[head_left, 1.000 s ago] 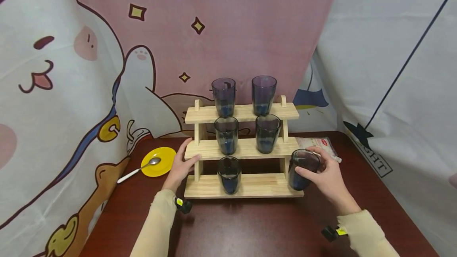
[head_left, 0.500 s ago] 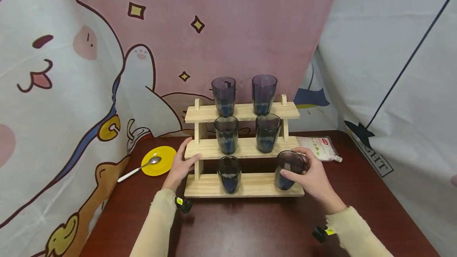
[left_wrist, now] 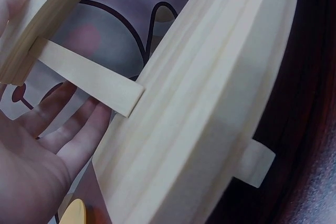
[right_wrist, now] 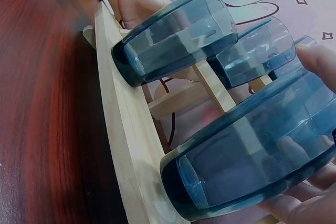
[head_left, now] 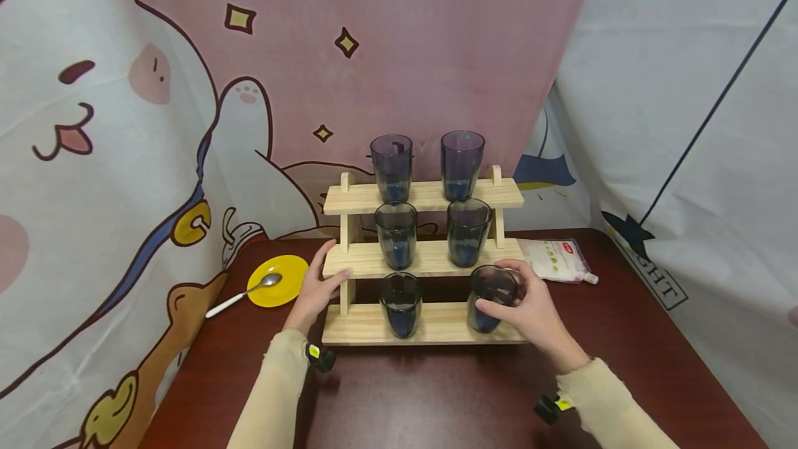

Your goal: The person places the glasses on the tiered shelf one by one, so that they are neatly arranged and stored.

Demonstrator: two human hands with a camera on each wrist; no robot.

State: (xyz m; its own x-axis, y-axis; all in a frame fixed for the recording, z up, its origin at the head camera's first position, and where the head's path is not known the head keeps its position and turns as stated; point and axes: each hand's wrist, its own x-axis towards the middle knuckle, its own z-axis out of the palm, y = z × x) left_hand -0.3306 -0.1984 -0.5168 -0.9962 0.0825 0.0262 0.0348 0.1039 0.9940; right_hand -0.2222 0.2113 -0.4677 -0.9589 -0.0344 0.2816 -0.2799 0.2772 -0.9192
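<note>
My right hand [head_left: 535,307] grips a dark tinted drinking glass [head_left: 483,321] near the right end of the bottom tier of a wooden three-tier shelf [head_left: 430,324]. In the right wrist view, the held glass [right_wrist: 236,156] has its base at the bottom board; whether its full weight rests there I cannot tell. Another glass [head_left: 401,307] stands to its left on that tier. My left hand [head_left: 314,293] holds the left end of the middle board, thumb in front. The left wrist view shows its fingers [left_wrist: 86,129] beside the upright.
Two glasses stand on the middle tier, including one glass [head_left: 396,234], and two purple-tinted ones, including one glass [head_left: 461,165], on top. A yellow plate [head_left: 277,280] with a spoon [head_left: 249,292] lies left. A printed pouch [head_left: 557,260] lies right, behind my right hand.
My right hand has moved left with the glass, from the bottom tier's right end inward, nearer the other glass. My left hand has stayed on the shelf.
</note>
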